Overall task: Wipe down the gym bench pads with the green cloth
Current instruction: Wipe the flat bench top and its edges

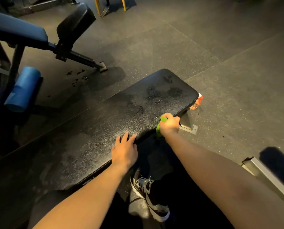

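You're on the side edge of the bench pad [104, 121] rn, top not done yet imo. Your right hand [169, 123] is curled tight round the green cloth [159, 129], bunched up w/ bits poking out above and below your fingers, right against the pad's edge. Left hand [124, 151] lies flat on top, fingers straight, holding nothing. Wet patches [154, 95] sit well beyond your right fingertips, so next move prob needs the cloth up on top and swept thru those. Spray bottle [196, 102] on the floor past the far corner, another bench [19, 33] off beyond your left fingers, neither's in the way
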